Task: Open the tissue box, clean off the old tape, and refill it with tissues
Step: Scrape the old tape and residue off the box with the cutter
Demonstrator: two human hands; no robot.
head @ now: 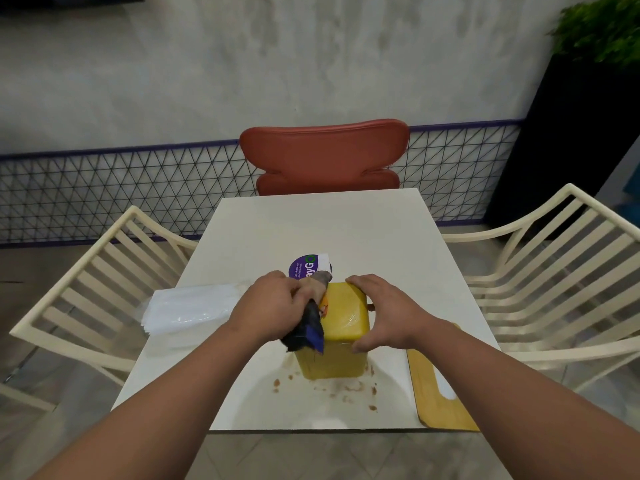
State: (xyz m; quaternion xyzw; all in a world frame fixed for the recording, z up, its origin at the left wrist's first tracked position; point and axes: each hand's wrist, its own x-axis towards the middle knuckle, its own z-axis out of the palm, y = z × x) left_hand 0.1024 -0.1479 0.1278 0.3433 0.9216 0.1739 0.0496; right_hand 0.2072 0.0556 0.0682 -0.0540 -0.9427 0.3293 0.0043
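tissue box [341,317] upright | long axis vertical | both hands gripping

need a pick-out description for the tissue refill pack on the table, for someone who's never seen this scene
Start at the white table with the red chair at its far end. The yellow box stands near its front; the tissue pack lies to the left of it, by the table's left edge. It is the only flat, clear-wrapped white stack there; the yellow board lies on the right edge.

Café seating area, white table [311,223], red chair [325,157], slatted chairs [554,271]
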